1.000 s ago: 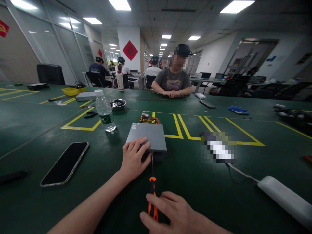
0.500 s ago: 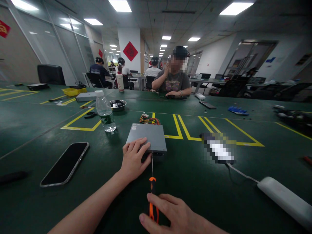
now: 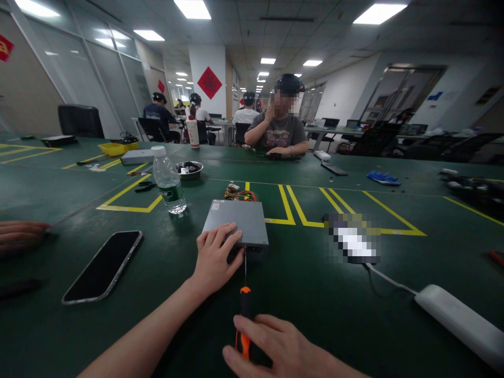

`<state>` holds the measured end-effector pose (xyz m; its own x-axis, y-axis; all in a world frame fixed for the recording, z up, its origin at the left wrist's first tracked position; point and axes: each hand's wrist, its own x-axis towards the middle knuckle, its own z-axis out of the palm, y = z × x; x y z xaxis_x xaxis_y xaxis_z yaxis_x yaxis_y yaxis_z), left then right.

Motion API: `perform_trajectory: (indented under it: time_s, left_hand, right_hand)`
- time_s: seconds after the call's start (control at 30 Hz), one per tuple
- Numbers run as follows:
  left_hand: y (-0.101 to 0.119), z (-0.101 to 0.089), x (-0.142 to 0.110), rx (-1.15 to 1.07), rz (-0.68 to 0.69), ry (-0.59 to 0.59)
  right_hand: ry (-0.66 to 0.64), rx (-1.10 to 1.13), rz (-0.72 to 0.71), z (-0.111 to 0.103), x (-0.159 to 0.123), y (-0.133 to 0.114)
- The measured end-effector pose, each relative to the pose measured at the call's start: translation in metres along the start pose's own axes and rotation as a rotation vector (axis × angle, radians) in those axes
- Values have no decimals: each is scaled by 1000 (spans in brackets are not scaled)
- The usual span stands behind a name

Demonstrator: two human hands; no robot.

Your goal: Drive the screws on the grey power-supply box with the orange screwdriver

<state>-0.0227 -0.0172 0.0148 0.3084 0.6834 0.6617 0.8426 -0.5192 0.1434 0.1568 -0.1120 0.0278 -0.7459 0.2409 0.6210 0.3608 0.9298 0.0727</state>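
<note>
A grey metal computer power supply (image 3: 244,218) lies flat on the green table, its bundle of coloured cables (image 3: 241,195) behind it. Over its near left corner rests my left hand (image 3: 214,257), fingers on the top and thumb down by the near face, gripping it. A screwdriver (image 3: 245,299) with an orange and black handle points away from me, its shaft reaching the power supply's near face. My right hand (image 3: 271,344) has thumb and fingers around the rear of that handle. Where the tip meets the metal is too small to make out.
Left of the power supply stand a water bottle (image 3: 169,184) and a metal bowl (image 3: 189,169); a phone (image 3: 104,268) lies nearer. Another person's hand (image 3: 21,235) is at the left edge. A blurred lit device (image 3: 354,244) and a white power strip (image 3: 457,325) lie right. A person (image 3: 281,131) sits opposite.
The screwdriver handle has turned within my right hand, its orange stripes now placed differently. Another person's hand has come in at the left edge. My left hand stays on the power supply.
</note>
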Motion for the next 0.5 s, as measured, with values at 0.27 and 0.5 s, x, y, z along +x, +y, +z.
perform_trajectory:
  time_s: [0.27,0.5]
  left_hand:
    - [0,1,0,1,0,2]
    - [1,0,1,-3,2,17]
  right_hand:
    - [147,22,54,5,-8,0]
    - [20,11,-2,1,0,2]
